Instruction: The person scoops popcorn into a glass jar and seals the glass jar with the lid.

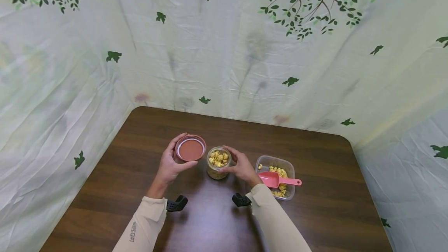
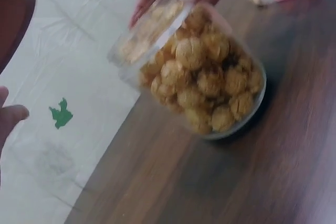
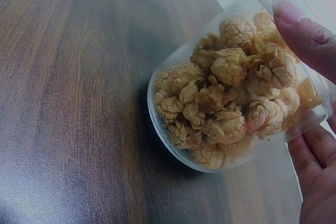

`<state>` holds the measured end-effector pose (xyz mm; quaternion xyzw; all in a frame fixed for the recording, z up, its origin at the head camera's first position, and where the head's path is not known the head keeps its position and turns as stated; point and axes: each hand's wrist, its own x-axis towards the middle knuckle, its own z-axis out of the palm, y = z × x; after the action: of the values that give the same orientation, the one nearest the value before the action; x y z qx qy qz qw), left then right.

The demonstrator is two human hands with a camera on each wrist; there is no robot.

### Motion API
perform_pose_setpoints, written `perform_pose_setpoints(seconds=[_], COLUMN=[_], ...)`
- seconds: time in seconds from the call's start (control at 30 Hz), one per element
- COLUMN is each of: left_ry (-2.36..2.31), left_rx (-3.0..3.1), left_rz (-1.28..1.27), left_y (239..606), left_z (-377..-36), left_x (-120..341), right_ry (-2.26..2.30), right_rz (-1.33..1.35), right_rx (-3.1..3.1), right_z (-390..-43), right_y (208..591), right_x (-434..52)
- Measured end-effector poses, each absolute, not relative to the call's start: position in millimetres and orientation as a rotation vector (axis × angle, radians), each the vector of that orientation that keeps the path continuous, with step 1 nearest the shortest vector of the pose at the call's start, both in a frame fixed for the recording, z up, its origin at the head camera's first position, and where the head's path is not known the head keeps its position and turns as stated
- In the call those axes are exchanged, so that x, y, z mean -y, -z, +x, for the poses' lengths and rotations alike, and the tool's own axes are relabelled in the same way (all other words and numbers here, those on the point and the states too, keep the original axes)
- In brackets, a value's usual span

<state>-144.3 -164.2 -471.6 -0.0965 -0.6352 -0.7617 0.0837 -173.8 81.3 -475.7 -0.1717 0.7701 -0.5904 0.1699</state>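
Jar [image 1: 218,162] of popcorn stands upright at table [image 1: 147,154] centre, mouth up. Right hand [image 1: 241,166] grips its rim from 3 o'clock. Left hand [image 1: 171,162] holds lid [image 1: 190,148] at 9 o'clock, underside hidden.

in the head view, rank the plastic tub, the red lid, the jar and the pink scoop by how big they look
Largest to smallest in the head view:
1. plastic tub
2. pink scoop, long but thin
3. red lid and jar: too alike to rank, and the lid is lifted in the left hand, nearer the camera.
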Motion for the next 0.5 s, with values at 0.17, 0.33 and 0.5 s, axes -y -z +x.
perform_pose_setpoints(seconds=[0.17,0.33,0.5], left_ry=[2.365,2.375,2.335], left_rx=[1.750,1.737,1.852], left_rz=[-0.319,-0.296,-0.279], left_y=[470.2,467.0,464.7], left_z=[-145.3,-148.5,-152.2], left_x=[160.5,157.4,155.4], right_ry=[1.675,1.674,1.680], right_rz=[-0.486,-0.486,-0.496], right_rx=[-2.183,-2.184,-2.187], right_z=[-173.9,-174.6,-174.9], right_y=[475.9,477.3,478.0], right_x=[-81.7,-82.1,-82.9])
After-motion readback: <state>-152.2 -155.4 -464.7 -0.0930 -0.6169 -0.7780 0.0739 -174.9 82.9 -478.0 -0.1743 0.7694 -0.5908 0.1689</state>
